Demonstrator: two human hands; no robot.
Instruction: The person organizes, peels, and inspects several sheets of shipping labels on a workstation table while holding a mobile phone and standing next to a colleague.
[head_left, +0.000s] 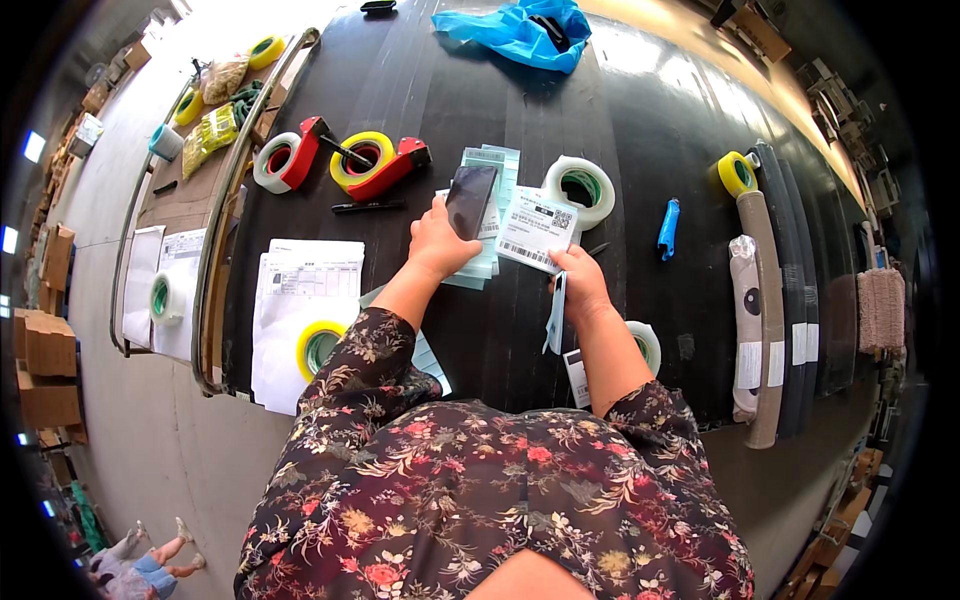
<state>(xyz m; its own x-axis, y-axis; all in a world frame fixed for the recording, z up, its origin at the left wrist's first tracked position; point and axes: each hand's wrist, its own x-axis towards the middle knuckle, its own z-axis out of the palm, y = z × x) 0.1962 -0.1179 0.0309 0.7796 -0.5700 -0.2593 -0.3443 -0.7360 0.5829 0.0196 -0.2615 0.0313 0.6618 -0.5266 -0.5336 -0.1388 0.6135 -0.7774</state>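
Observation:
My left hand (440, 243) is closed round a dark smartphone (470, 203), above a pile of pale green and white label sheets (505, 170). Between the fingers of my right hand (582, 284) is a white shipping label (538, 232) with a barcode and a square code. A pale blue strip (555, 318) hangs down below that hand. Just beyond the label lies a large roll of clear tape (597, 212), partly covered by it. Another tape roll (648, 345) sits beside my right forearm, which hides part of it.
Two red tape dispensers (395, 170) stand left, near a black pen (368, 207). Printed papers (300, 300) carry a yellow tape roll (308, 350). A blue cutter (669, 230) lies right, before long wrapped rolls (760, 320). A blue plastic bag (535, 30) is at the back; a cart (150, 215) stands left.

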